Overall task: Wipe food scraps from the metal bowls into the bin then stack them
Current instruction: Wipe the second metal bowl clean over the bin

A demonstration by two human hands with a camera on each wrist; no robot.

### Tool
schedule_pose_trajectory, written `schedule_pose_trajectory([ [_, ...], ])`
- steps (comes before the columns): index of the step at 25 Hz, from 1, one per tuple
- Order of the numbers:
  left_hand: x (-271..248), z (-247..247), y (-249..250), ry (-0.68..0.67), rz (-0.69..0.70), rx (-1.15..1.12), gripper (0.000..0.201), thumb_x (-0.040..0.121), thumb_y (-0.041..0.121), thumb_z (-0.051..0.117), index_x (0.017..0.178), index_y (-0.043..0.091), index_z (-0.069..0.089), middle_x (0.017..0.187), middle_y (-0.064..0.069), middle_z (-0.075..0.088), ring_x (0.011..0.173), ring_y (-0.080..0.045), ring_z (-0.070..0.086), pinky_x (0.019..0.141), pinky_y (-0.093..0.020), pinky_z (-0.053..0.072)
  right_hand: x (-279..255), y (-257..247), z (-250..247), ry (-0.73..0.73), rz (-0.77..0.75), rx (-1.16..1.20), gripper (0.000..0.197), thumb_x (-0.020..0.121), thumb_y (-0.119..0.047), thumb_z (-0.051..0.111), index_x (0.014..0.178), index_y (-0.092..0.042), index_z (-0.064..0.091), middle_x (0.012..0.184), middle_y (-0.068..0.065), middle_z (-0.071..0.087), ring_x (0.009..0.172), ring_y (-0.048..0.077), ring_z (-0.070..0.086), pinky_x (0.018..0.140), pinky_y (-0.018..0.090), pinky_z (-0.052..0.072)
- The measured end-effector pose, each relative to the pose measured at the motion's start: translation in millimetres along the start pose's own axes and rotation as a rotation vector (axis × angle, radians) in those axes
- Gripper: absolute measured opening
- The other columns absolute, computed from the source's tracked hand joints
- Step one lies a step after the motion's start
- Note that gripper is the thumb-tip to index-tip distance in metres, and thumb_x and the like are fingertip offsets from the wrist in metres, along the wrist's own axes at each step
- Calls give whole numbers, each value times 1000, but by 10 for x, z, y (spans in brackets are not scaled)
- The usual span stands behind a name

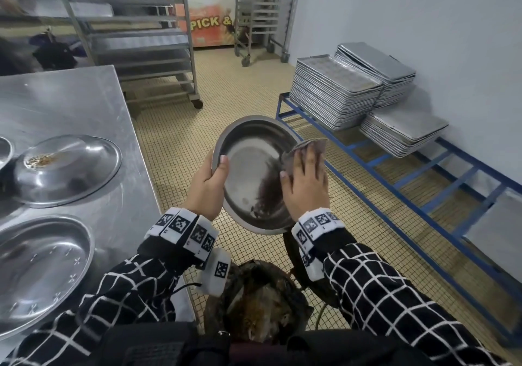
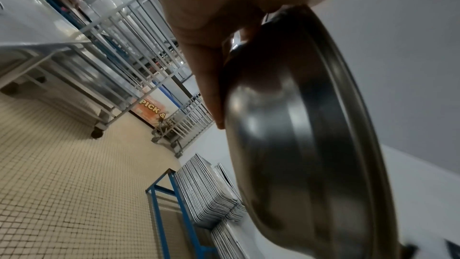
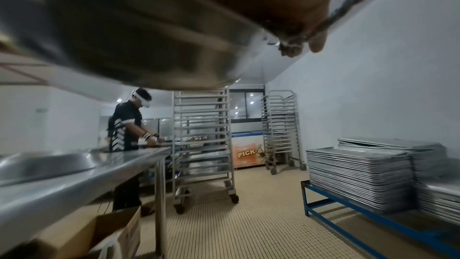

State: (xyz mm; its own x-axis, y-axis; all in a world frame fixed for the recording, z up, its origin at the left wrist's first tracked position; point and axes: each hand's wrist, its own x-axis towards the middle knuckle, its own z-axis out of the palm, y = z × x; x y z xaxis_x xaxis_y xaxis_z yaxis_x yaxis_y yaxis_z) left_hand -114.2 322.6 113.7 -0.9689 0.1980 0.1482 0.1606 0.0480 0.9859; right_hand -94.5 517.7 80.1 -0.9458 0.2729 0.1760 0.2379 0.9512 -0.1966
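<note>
A round metal bowl (image 1: 251,165) is held tilted in the air over the bin (image 1: 254,306), which is full of brown scraps. My left hand (image 1: 210,184) grips its left rim, thumb inside, fingers behind the bowl (image 2: 298,145). With straight fingers my right hand (image 1: 306,184) presses a dirty cloth (image 1: 308,146) flat against the bowl's right inner wall. Dark smears run down the inside. The cloth (image 3: 293,46) and the bowl's underside (image 3: 139,42) fill the top of the right wrist view. On the steel table (image 1: 70,97) lie an upturned bowl (image 1: 67,167) with crumbs on it and an upright bowl (image 1: 39,266).
A blue frame (image 1: 395,184) to the right carries stacks of baking trays (image 1: 333,91). Wheeled tray racks (image 1: 147,43) stand at the back beside an orange chest freezer (image 1: 209,23). Another person (image 3: 129,123) works at the table's far end. A cardboard box (image 3: 104,233) sits under the table.
</note>
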Motion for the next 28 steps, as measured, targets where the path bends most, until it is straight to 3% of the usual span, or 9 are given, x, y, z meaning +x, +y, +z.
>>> schedule_pose_trajectory([
  [3,-3,27,42,-20,-54,-71,30,102,28,38,125,20,56,105,8,68,97,-6,64,81,-20,50,104,63,-149,82,74,256,60,97,-44,38,146,-13,24,152,9,24,133,27,34,101,42,41],
  [5,5,-14,57,-54,-109,-132,25,101,25,40,115,22,61,92,11,71,85,-6,67,73,-20,51,149,142,-258,91,155,515,37,95,-38,49,121,-11,47,113,7,56,94,17,58,78,35,55],
  [8,45,-104,2,-88,-177,-160,21,97,24,49,113,18,62,89,5,72,80,-14,68,76,-31,52,148,240,-333,-53,253,668,23,94,-34,53,90,-12,52,76,-2,56,65,11,53,52,20,39],
  [12,133,-121,-96,-15,-180,-150,54,88,24,64,137,23,42,116,-6,65,91,-22,70,79,-41,57,89,198,-260,6,401,740,17,95,-25,53,90,-9,52,76,-3,53,67,11,52,50,15,33],
  [15,80,5,-89,-47,-54,-48,71,86,19,65,144,27,26,121,5,57,100,-9,65,80,-26,56,75,25,-207,131,539,886,15,96,-24,51,97,-9,51,79,-7,52,71,9,54,52,14,34],
  [19,14,114,-76,43,-133,-26,51,90,19,60,137,18,39,118,5,56,106,-10,56,89,-24,46,18,-157,-155,175,466,985,23,98,-32,45,98,-10,51,78,-8,56,66,3,55,53,15,38],
  [22,89,21,-55,152,-204,-109,34,96,18,50,130,12,46,104,4,58,94,-11,57,71,-13,48,-48,-113,-93,59,327,887,29,99,-36,40,98,-11,54,83,-4,62,74,9,61,58,16,43],
  [26,129,-37,-86,197,-199,-115,37,102,30,39,135,15,44,101,11,58,97,-7,57,70,-13,44,-154,-32,19,85,269,721,18,98,-24,43,104,-10,54,88,-1,63,81,12,63,68,23,53],
  [28,108,-56,-129,161,-184,-53,42,102,34,36,140,16,39,106,7,59,97,-6,59,69,-11,46,-221,-50,37,140,248,698,16,97,-21,45,106,-10,54,87,-2,62,77,8,62,63,17,51],
])
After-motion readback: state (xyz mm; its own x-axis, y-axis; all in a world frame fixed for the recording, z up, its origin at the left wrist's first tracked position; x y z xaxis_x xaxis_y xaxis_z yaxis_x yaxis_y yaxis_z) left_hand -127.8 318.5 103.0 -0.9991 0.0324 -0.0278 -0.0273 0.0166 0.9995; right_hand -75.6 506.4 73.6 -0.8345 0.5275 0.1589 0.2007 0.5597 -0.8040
